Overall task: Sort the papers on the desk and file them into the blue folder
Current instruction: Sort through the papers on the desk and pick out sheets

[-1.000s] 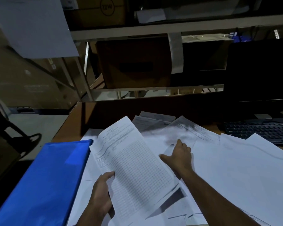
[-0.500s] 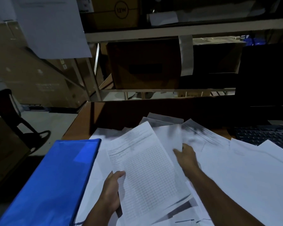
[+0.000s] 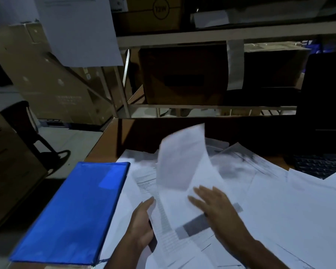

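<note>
Our left hand (image 3: 142,224) grips the white printed table sheet (image 3: 163,216) at its edge to steady it, while our right hand (image 3: 213,202), fingers spread and holding nothing we can see, guides the blurred white loose sheet (image 3: 182,160) onto it.

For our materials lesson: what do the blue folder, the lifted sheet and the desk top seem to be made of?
Blue folder: probably plastic, smooth and slightly glossy, with a brighter patch of reflected light. Lifted sheet: thin matte paper, curving where it is raised. Desk top: brown and smooth, perhaps wood laminate; too dark to be sure.

Storeroom office, cardboard boxes (image 3: 182,74) on metal shelving (image 3: 221,34), keyboard (image 3: 318,166) on desk (image 3: 109,140)
</note>
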A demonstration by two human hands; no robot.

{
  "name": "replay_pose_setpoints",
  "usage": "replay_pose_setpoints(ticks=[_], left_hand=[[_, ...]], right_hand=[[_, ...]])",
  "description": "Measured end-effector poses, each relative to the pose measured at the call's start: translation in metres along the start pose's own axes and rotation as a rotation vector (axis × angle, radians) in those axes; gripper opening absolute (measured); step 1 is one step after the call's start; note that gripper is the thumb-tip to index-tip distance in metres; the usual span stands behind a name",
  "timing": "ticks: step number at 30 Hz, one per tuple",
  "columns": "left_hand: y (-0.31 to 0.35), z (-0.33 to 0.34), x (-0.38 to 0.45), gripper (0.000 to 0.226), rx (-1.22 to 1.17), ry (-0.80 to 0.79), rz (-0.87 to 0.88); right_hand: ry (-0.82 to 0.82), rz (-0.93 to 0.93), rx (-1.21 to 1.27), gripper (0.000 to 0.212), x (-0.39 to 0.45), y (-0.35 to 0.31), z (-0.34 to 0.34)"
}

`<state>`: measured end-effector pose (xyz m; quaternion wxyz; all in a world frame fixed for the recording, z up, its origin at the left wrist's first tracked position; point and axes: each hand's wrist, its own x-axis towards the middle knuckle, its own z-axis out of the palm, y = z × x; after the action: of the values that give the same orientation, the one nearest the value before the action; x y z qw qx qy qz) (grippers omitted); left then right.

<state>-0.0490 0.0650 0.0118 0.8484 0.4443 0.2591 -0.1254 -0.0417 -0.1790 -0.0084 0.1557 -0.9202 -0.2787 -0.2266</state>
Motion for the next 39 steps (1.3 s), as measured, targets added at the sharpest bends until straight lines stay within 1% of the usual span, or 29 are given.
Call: replay_pose_setpoints(ticks=[2, 4, 6, 8, 12, 15, 17, 19, 20, 21, 22, 24, 26, 27, 28, 29, 30, 31, 32, 33, 34, 36, 39], left_hand=[[0.001, 0.000, 0.000, 0.040, -0.025, 0.006, -0.008], [0.002, 0.001, -0.001, 0.044, -0.045, -0.020, -0.006], [0.003, 0.001, -0.002, 0.045, -0.035, -0.036, -0.006], [0.003, 0.000, -0.001, 0.045, -0.011, -0.013, -0.006], [0.001, -0.003, 0.002, 0.045, 0.015, -0.017, 0.004], [-0.002, -0.005, 0.004, 0.032, 0.053, -0.009, 0.028], [-0.003, -0.006, 0.006, 0.034, 0.071, -0.030, 0.061], [-0.003, -0.005, 0.007, 0.033, 0.075, -0.036, 0.092], [-0.003, -0.004, 0.007, 0.032, 0.069, -0.037, 0.101], [-0.002, -0.004, 0.008, 0.032, 0.057, -0.042, 0.108], [-0.001, -0.003, 0.007, 0.033, 0.048, -0.051, 0.120], [0.003, -0.002, 0.008, 0.037, 0.034, -0.090, 0.148], [0.011, -0.001, 0.005, 0.049, 0.028, -0.162, 0.178], [0.016, 0.000, 0.003, 0.057, 0.044, -0.192, 0.194], [0.021, 0.001, 0.001, 0.060, 0.078, -0.225, 0.214], [0.026, 0.004, -0.001, 0.059, 0.117, -0.255, 0.240], [0.031, 0.008, -0.005, 0.056, 0.147, -0.277, 0.258], [0.035, 0.013, -0.008, 0.054, 0.165, -0.289, 0.275], [0.038, 0.018, -0.011, 0.053, 0.176, -0.291, 0.298], [0.040, 0.023, -0.014, 0.052, 0.185, -0.303, 0.326], [0.042, 0.029, -0.019, 0.051, 0.188, -0.307, 0.355], [0.048, 0.037, -0.026, 0.050, 0.194, -0.325, 0.427], [0.058, 0.042, -0.030, 0.049, 0.217, -0.288, 0.576]], right_hand=[[-0.109, -0.020, -0.002, 0.068, -0.018, -0.007, 0.016], [-0.155, -0.016, -0.026, 0.063, -0.024, -0.010, 0.021], [-0.162, -0.014, -0.026, 0.063, -0.022, -0.012, 0.018], [-0.160, -0.014, -0.007, 0.063, -0.021, -0.015, 0.015], [-0.119, -0.035, 0.037, 0.062, -0.023, -0.018, 0.012], [-0.202, -0.034, 0.120, 0.067, -0.027, -0.023, 0.008], [-0.270, -0.022, 0.163, 0.061, -0.030, -0.028, 0.001], [-0.292, 0.027, 0.217, 0.054, -0.029, -0.033, -0.011], [-0.294, 0.036, 0.247, 0.055, -0.029, -0.034, -0.015], [-0.287, 0.031, 0.269, 0.060, -0.029, -0.034, -0.020], [-0.248, 0.032, 0.292, 0.065, -0.028, -0.033, -0.024], [-0.105, 0.123, 0.348, 0.061, -0.023, -0.030, -0.029], [0.070, 0.340, 0.358, 0.056, -0.012, -0.024, -0.031], [0.129, 0.467, 0.374, 0.060, -0.004, -0.019, -0.033], [0.136, 0.579, 0.427, 0.067, 0.005, -0.015, -0.037], [0.103, 0.675, 0.539, 0.073, 0.014, -0.011, -0.042], [0.061, 0.748, 0.682, 0.073, 0.023, -0.008, -0.047], [0.032, 0.782, 0.808, 0.063, 0.030, -0.005, -0.052], [0.021, 0.785, 0.887, 0.047, 0.036, -0.004, -0.058], [0.025, 0.764, 0.896, 0.032, 0.042, -0.005, -0.064], [0.058, 0.737, 0.875, 0.021, 0.046, -0.007, -0.069], [0.174, 0.704, 0.860, 0.011, 0.052, -0.012, -0.079], [0.330, 0.703, 0.894, 0.006, 0.053, -0.018, -0.085]])
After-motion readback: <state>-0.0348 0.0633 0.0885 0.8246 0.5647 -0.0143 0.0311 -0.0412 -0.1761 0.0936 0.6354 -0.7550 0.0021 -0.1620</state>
